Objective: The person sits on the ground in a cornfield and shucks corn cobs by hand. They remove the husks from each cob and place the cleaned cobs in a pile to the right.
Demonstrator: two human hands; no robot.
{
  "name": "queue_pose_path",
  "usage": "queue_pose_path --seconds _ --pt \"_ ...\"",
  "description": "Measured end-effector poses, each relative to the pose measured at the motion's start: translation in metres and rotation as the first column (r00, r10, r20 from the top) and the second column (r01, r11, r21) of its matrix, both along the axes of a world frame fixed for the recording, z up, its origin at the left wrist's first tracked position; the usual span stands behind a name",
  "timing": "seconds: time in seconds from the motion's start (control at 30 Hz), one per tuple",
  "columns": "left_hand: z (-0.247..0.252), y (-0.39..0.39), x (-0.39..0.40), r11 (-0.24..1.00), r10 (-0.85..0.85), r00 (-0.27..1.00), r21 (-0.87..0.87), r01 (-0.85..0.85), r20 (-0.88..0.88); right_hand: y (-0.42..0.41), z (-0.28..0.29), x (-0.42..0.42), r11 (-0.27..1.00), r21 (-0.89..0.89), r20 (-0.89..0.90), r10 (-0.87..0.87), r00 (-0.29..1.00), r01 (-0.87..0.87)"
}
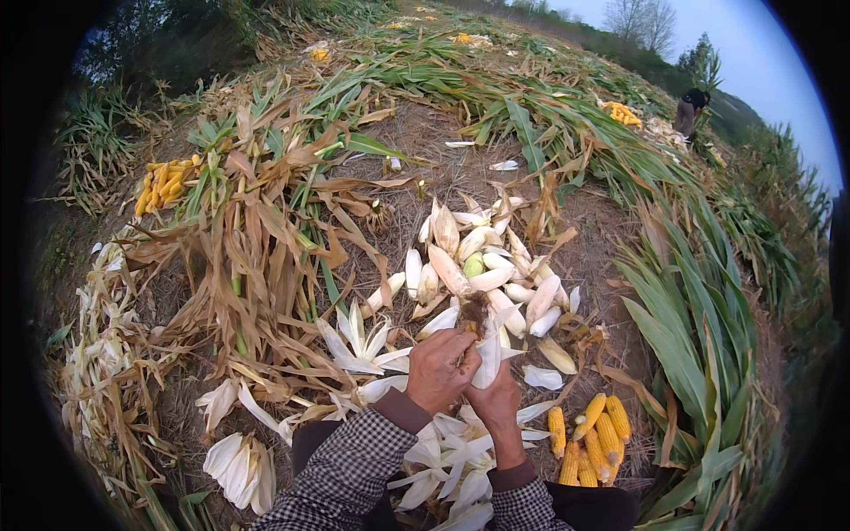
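Note:
Close together over the ground, my two hands work on one ear of corn in pale husk [490,362]. My right hand [498,398] wraps around its lower part. The curled fingers of my left hand [438,368] grip the husk near the tip, beside a tuft of dark brown silk [475,308]. My fingers hide most of the kernels. Just beyond lies a heap of unshucked corn ears [488,275]. Stripped husks [451,458] lie beneath my forearms. To the right of my right hand is a small pile of bare yellow corn cobs [601,438].
Cut corn stalks with dry leaves [246,252] lie on the left, and green stalks [697,332] curve along the right. Other yellow corn piles sit at the left [166,184] and far right [622,114]. A person [690,111] bends over in the distance.

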State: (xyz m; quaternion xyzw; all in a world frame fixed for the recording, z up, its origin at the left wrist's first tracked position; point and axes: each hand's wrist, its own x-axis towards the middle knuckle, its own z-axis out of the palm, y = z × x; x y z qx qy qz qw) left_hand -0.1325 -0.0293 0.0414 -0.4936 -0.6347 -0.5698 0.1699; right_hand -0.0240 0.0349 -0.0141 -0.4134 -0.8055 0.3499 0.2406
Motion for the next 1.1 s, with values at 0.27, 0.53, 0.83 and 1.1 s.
queue_pose_path --seconds 0.27,0.53,0.83,1.1 --pt "-0.012 0.009 -0.001 0.972 0.070 0.987 -0.234 -0.034 0.147 -0.012 -0.003 0.002 0.999 0.035 0.000 -0.027 1.000 0.027" --pt "-0.010 0.007 -0.025 0.962 0.228 0.962 -0.186 -0.198 0.153 -0.038 -0.014 -0.003 0.995 0.063 0.044 0.073 0.996 -0.076" --pt "-0.020 0.019 -0.013 0.965 -0.044 0.994 -0.254 0.068 0.101 -0.024 -0.004 0.009 0.993 -0.091 0.046 0.074 0.996 -0.069" --pt "-0.033 0.004 0.043 0.622 -0.438 0.582 -0.237 0.746 0.685 0.006 -0.070 0.026 0.994 0.073 0.081 0.077 0.994 -0.083"
